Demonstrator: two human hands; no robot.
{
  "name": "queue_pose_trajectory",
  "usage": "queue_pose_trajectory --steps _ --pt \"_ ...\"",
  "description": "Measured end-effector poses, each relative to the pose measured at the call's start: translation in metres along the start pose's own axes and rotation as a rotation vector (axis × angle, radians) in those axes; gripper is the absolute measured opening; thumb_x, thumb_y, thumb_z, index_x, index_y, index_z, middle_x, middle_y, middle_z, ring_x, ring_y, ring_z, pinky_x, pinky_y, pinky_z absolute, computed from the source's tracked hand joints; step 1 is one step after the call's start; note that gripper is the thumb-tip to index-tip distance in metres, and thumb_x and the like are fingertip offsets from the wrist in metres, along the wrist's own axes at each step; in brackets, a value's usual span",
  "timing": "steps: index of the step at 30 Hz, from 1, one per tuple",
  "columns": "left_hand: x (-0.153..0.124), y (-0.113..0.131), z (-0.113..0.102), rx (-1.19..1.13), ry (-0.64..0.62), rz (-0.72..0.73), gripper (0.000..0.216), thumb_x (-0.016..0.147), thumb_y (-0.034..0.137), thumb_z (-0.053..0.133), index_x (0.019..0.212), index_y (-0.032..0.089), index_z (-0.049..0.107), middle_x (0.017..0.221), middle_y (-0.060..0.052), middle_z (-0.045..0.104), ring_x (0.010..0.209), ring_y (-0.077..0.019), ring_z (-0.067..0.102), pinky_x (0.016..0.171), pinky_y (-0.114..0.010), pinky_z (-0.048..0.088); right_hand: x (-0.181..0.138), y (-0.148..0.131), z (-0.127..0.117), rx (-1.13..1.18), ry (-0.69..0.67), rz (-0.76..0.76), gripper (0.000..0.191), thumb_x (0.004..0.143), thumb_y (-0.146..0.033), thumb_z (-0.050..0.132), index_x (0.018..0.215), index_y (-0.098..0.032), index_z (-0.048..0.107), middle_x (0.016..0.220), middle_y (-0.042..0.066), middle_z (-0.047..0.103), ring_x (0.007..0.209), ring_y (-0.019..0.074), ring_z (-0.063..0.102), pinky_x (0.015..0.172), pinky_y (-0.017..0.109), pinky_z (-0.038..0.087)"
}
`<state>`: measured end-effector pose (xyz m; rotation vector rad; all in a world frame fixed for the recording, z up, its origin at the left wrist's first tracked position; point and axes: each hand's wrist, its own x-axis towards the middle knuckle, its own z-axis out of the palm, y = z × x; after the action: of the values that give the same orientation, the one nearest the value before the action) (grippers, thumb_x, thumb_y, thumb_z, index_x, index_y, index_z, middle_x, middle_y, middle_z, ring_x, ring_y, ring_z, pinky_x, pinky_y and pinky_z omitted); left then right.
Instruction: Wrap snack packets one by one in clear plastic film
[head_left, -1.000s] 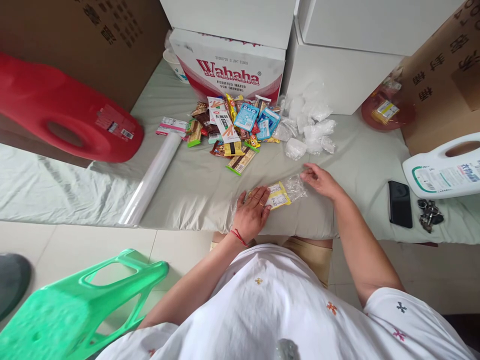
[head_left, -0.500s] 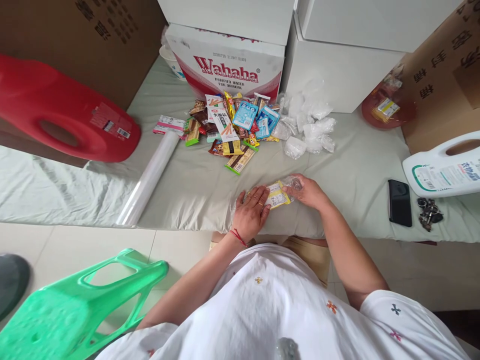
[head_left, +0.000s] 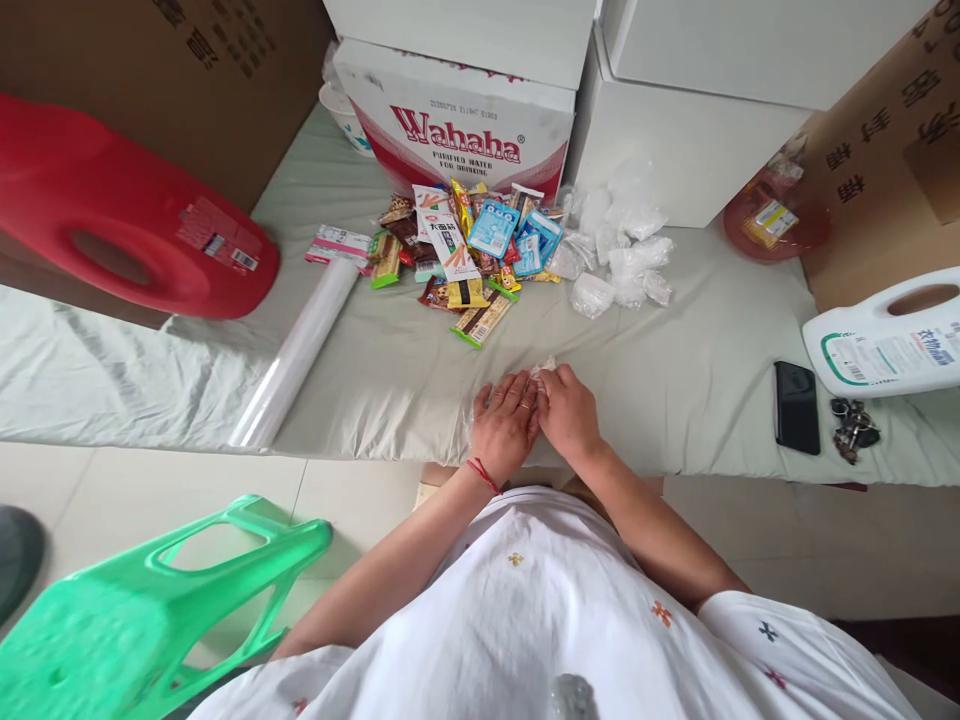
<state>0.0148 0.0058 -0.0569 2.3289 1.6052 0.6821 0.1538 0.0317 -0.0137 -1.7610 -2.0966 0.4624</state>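
Observation:
Side by side at the front edge of the cloth-covered surface [head_left: 360, 385], my two hands touch. My left hand [head_left: 501, 428] lies flat, fingers stretched, pressing on clear plastic wrap [head_left: 547, 366]. Curled beside it, my right hand [head_left: 571, 418] grips the wrap at its fingertips. The yellow packet seen there earlier is hidden beneath the hands. Beyond them lies a heap of small packaged snacks [head_left: 450, 245]. To its right are several crumpled clear plastic pieces [head_left: 630, 255]. A roll of clear plastic film [head_left: 296, 350] rests at the left.
A Wahaha carton [head_left: 457, 125] and white boxes [head_left: 690, 140] stand behind. On the left are a red jug [head_left: 135, 220] and a green stool [head_left: 150, 610]. A white detergent bottle [head_left: 885, 340], a phone [head_left: 796, 407], keys [head_left: 853, 430] and a reddish container [head_left: 772, 225] are at right.
My right hand has moved left, folding the plastic wrap over the yellow packet towards my left hand. The packet has gone out of sight. My left hand has stayed nearly still.

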Motion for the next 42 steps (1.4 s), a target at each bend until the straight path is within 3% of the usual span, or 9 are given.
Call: queue_pose_trajectory --steps 7,10,14,18,24,28,32,36,42 --pt "-0.001 -0.025 -0.007 -0.47 0.066 0.089 0.054 0.094 0.028 0.052 0.147 0.017 0.051 0.151 -0.016 0.056 0.141 -0.0284 0.052 0.119 -0.048 0.043 -0.033 0.004 0.008 0.061 -0.013 -0.2 0.055 0.106 -0.043 0.041 0.154 -0.018 0.048 0.151 0.021 0.047 0.131 0.0349 0.05 0.109 0.052 0.046" --pt "-0.003 -0.038 -0.014 -0.584 0.13 -0.04 0.054 0.092 0.027 0.051 0.146 0.02 0.049 0.147 -0.015 0.057 0.136 -0.0264 0.057 0.112 -0.044 0.049 -0.039 0.0 0.006 -0.056 -0.076 -0.233 0.06 0.106 -0.049 0.04 0.158 -0.021 0.043 0.163 0.017 0.038 0.128 0.0365 0.05 0.105 0.054 0.044" --pt "-0.01 -0.046 -0.03 -0.27 0.238 -0.255 0.038 0.094 0.026 0.051 0.13 0.02 0.061 0.148 -0.016 0.055 0.146 -0.0319 0.045 0.12 -0.057 0.038 -0.04 -0.009 0.005 -0.204 -0.13 -0.247 0.059 0.106 -0.053 0.039 0.158 -0.027 0.044 0.163 0.013 0.043 0.114 0.0338 0.055 0.095 0.05 0.044" --pt "-0.017 -0.042 -0.045 0.035 0.049 -0.356 0.038 0.092 0.039 0.06 0.122 0.016 0.068 0.161 -0.02 0.041 0.157 -0.0441 0.019 0.122 -0.069 0.023 -0.04 -0.013 0.004 -0.253 -0.142 -0.217 0.066 0.107 -0.053 0.035 0.163 -0.018 0.035 0.164 0.017 0.041 0.114 0.0338 0.054 0.093 0.048 0.043" --pt "-0.018 -0.037 -0.051 0.011 -0.034 -0.332 0.016 0.09 0.029 0.06 0.092 0.018 0.071 0.148 -0.019 0.053 0.141 -0.0415 0.045 0.11 -0.059 0.043 -0.042 -0.003 0.001 -0.159 -0.162 -0.256 0.079 0.106 -0.056 0.037 0.168 -0.014 0.011 0.163 0.018 0.043 0.112 0.0322 0.054 0.093 0.045 0.041" --pt "-0.019 -0.04 -0.063 -0.226 -0.107 -0.392 0.012 0.09 0.027 0.056 0.088 0.02 0.066 0.108 -0.012 0.072 0.094 -0.0259 0.068 0.085 -0.039 0.053 -0.043 0.0 -0.003 -0.161 -0.181 -0.269 0.066 0.107 -0.056 0.036 0.162 -0.02 0.037 0.162 0.014 0.045 0.11 0.0306 0.054 0.091 0.045 0.04" --pt "-0.015 -0.039 -0.076 -0.747 -0.176 -0.715 0.026 0.081 0.043 0.071 0.08 0.021 0.056 0.057 0.003 0.057 0.047 -0.0121 0.049 0.048 -0.024 0.036 -0.042 -0.002 -0.002 -0.162 -0.16 -0.255 0.059 0.107 -0.054 0.036 0.155 -0.022 0.049 0.161 0.012 0.048 0.11 0.03 0.055 0.09 0.045 0.04" --pt "0.004 -0.021 -0.079 -1.216 -0.075 -0.904 0.042 0.064 0.041 0.086 0.077 0.019 0.052 0.054 0.007 0.054 0.042 -0.005 0.04 0.043 -0.019 0.028 -0.039 -0.004 -0.001 -0.128 -0.157 -0.266 0.056 0.109 -0.05 0.034 0.154 -0.021 0.051 0.162 0.009 0.046 0.11 0.0297 0.055 0.09 0.045 0.041" --pt "0.04 0.011 -0.07 -1.428 -0.052 -1.006 0.031 0.06 0.027 0.082 0.073 0.016 0.057 0.056 0.002 0.061 0.05 -0.0086 0.057 0.049 -0.019 0.038 -0.035 -0.001 -0.004 0.001 -0.17 -0.256 0.054 0.109 -0.049 0.033 0.15 -0.022 0.056 0.161 0.009 0.049 0.114 0.0294 0.055 0.093 0.045 0.042"
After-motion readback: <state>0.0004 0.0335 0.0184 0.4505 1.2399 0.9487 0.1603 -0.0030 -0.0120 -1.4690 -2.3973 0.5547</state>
